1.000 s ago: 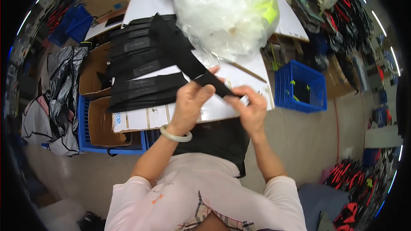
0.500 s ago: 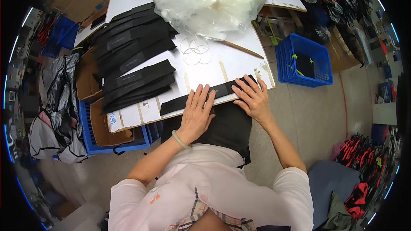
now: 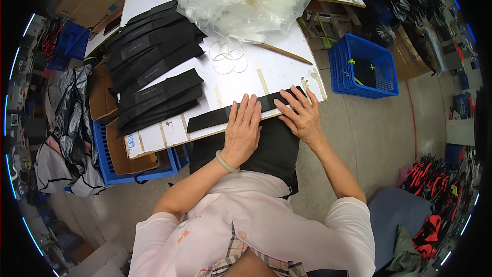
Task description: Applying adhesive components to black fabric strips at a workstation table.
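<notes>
A long, narrow strip of black fabric (image 3: 209, 121) lies along the front edge of the white tabletop (image 3: 225, 88). My left hand (image 3: 243, 132), with a pale bangle at the wrist, rests flat across the middle of the strip, fingers stretched out. On the strip's right end my right hand (image 3: 302, 116) presses with its fingers spread. Both hands cover parts of the fabric, and neither grips it. To the left, a small pile of black fabric pieces (image 3: 161, 95) lies fanned out, and behind it a larger row of similar pieces (image 3: 148, 46).
A big clear plastic bag (image 3: 241, 2) fills the table's far side. Near it are thin rings (image 3: 223, 63) and a wooden stick (image 3: 287, 54). A blue crate (image 3: 363, 88) stands on the floor at right; another blue crate (image 3: 105, 161) holds cardboard under the table's left side.
My left hand has slid right along the strip, closer to my right hand, which stays at the right end. The whole view has shifted slightly.
</notes>
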Motion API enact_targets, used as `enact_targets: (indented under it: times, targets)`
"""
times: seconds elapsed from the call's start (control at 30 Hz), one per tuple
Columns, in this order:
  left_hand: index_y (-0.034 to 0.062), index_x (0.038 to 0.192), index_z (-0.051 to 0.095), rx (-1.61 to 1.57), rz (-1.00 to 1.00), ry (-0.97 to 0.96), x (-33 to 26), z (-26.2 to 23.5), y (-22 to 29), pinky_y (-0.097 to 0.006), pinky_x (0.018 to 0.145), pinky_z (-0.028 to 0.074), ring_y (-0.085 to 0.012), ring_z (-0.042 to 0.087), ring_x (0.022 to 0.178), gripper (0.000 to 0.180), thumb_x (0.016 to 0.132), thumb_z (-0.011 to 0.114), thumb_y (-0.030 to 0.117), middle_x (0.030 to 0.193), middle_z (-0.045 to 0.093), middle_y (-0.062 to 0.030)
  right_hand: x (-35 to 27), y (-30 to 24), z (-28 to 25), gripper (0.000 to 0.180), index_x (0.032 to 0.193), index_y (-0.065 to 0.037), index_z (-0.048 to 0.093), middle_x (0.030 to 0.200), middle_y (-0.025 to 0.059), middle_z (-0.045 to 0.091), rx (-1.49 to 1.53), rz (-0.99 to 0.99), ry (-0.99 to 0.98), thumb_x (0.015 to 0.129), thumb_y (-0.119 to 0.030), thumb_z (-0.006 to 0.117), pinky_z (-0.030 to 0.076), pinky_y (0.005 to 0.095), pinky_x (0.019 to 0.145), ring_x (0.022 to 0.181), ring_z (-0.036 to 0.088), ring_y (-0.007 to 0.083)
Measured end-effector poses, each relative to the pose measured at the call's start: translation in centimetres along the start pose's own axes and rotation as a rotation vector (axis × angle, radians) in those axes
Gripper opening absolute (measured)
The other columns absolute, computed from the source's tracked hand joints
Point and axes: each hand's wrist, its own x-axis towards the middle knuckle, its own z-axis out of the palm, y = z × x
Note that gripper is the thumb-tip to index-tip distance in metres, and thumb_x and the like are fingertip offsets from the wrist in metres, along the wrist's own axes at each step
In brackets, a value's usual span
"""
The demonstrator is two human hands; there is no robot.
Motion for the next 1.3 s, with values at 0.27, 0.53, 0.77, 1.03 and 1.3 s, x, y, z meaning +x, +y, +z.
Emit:
enact_targets:
  times: [0.27,0.53,0.77,1.03,1.3]
  targets:
    - [0.0056,0.138,0.045,0.079,0.024,0.028,-0.1,0.5,0.1,-0.053,0.112,0.024,-0.0381,0.029,0.140,0.067,0.075,0.068,0.003,0.147,0.036,-0.0182,-0.2,-0.1,0.4,0.050,0.124,-0.032,0.063,0.134,-0.0058,0.056,0.023,0.012,0.030,0.077,-0.021,0.074,0.024,0.0451,0.113,0.131,0.044,0.0194]
    - [0.0056,0.136,0.048,0.163,0.024,0.063,-0.2,1.3,0.0,-0.056,0.111,0.023,-0.0397,0.032,0.138,0.057,0.080,0.058,0.003,0.146,0.040,-0.0154,-0.1,0.0,0.5,0.046,0.123,-0.032,0.064,0.134,-0.0055,0.056,-0.005,-0.002,0.019,0.080,-0.021,0.072,0.023,0.0456,0.112,0.131,0.044,0.0190]
    - [0.0140,0.137,0.051,0.208,0.036,0.080,0.0,1.4,0.2,-0.055,0.111,0.024,-0.0375,0.032,0.138,0.063,0.076,0.064,0.004,0.144,0.042,-0.0138,-0.2,0.2,0.5,0.042,0.122,-0.029,0.065,0.135,-0.0038,0.056,-0.011,-0.020,0.024,0.082,-0.019,0.070,0.022,0.0467,0.112,0.132,0.043,0.0196]
    - [0.0099,0.136,0.050,0.173,0.034,0.084,-0.3,1.4,0.1,-0.056,0.112,0.023,-0.0401,0.029,0.139,0.058,0.079,0.057,0.003,0.145,0.040,-0.0157,0.3,-0.4,-0.3,0.043,0.122,-0.024,0.066,0.133,-0.0010,0.058,0.015,-0.016,-0.003,0.080,-0.019,0.071,0.022,0.0478,0.111,0.132,0.042,0.0212]
    - [0.0111,0.135,0.050,-0.444,-0.229,-0.012,0.2,1.5,-0.2,-0.053,0.110,0.026,-0.0360,0.039,0.133,0.044,0.091,0.054,0.015,0.142,0.045,-0.0155,10.5,-9.0,2.5,0.034,0.099,-0.009,0.066,0.100,0.0033,0.064,0.342,-0.258,-0.219,0.069,-0.018,0.078,0.037,0.0397,0.089,0.096,0.057,0.0229]
